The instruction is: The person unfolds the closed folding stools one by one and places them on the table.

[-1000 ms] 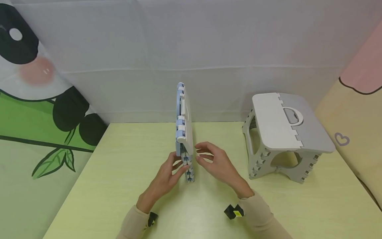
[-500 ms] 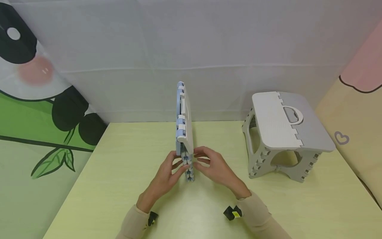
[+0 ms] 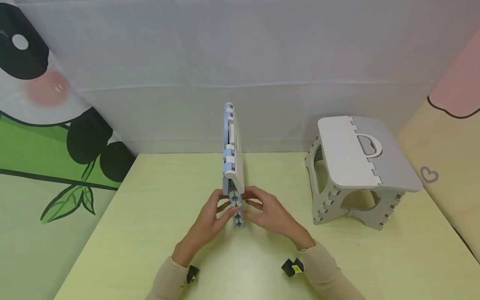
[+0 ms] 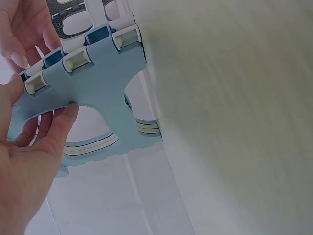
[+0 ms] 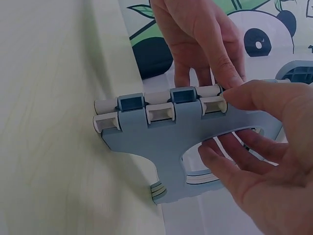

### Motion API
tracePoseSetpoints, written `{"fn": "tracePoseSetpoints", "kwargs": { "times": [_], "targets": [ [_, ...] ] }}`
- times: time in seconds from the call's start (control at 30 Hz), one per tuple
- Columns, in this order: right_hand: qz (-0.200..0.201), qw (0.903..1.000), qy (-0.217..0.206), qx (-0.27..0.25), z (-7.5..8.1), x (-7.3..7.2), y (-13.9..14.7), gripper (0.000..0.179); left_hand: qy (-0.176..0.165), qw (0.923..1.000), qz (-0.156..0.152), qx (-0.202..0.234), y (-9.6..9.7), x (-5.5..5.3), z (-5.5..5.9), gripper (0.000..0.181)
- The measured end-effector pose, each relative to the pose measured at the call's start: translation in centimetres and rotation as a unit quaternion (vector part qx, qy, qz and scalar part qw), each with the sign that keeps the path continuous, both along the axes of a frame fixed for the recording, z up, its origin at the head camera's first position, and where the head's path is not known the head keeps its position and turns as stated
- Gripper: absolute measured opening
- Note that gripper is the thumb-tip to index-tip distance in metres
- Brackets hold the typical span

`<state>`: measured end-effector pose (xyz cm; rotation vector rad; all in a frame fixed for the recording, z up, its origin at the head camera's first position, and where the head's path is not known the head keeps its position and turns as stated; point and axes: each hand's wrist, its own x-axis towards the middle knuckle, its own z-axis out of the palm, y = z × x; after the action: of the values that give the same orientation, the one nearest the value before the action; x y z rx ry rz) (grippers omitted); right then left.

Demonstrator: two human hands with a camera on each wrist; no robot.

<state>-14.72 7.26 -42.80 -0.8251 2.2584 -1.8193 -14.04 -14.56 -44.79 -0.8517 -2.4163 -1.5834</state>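
A folded blue-and-white step stool (image 3: 238, 166) stands on edge on the table, its narrow hinged side toward me. My left hand (image 3: 203, 223) grips the left leg panel near the bottom, thumb at the hinge knuckles. From the other side, my right hand (image 3: 271, 214) holds the right panel. In the left wrist view, fingers hook into the cutout of the blue leg panel (image 4: 105, 73), thumb over the hinged edge. The right wrist view has the right thumb on the hinge row and fingertips in the cutout of the facing leg panel (image 5: 178, 132).
An unfolded grey-and-white step stool (image 3: 348, 158) with a top handle stands at the right of the pale table (image 3: 112, 250). A white cloth wall (image 3: 180, 116) rises behind the table. Printed panels flank both sides.
My right hand has moved left and slightly down from beside the folded stool, and now grips its panel. The left hand keeps its hold. The folded stool stays almost in place.
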Motion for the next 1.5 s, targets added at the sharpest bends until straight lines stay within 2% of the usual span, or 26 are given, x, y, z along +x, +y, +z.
{"fn": "tracePoseSetpoints", "kwargs": {
  "times": [0.47, 0.8, 1.03, 1.27, 1.5],
  "targets": [
    [0.0, 0.9993, 0.025, -0.027, -0.7, -0.1, -0.6, 0.053, -0.008, 1.0, 0.0, 0.002, -0.1, 0.1, 0.2, 0.046],
    [-0.014, 0.9984, 0.055, -0.003, -1.1, -0.2, -0.9, 0.055, 0.003, 1.0, -0.004, 0.004, -0.2, 0.0, 0.2, 0.045],
    [-0.019, 0.9984, 0.054, 0.005, -1.0, -0.1, -0.7, 0.055, -0.006, 1.0, -0.001, -0.006, -0.4, 0.1, 0.3, 0.047],
    [-0.016, 0.9985, 0.052, 0.005, -0.9, -0.2, -0.4, 0.056, 0.005, 0.9999, -0.007, -0.01, -0.8, 0.0, 0.3, 0.047],
    [-0.017, 0.999, 0.04, 0.006, -0.9, -0.3, 0.2, 0.057, -0.011, 0.9998, -0.01, -0.01, -1.1, 0.1, 0.5, 0.049]
  ]
}}
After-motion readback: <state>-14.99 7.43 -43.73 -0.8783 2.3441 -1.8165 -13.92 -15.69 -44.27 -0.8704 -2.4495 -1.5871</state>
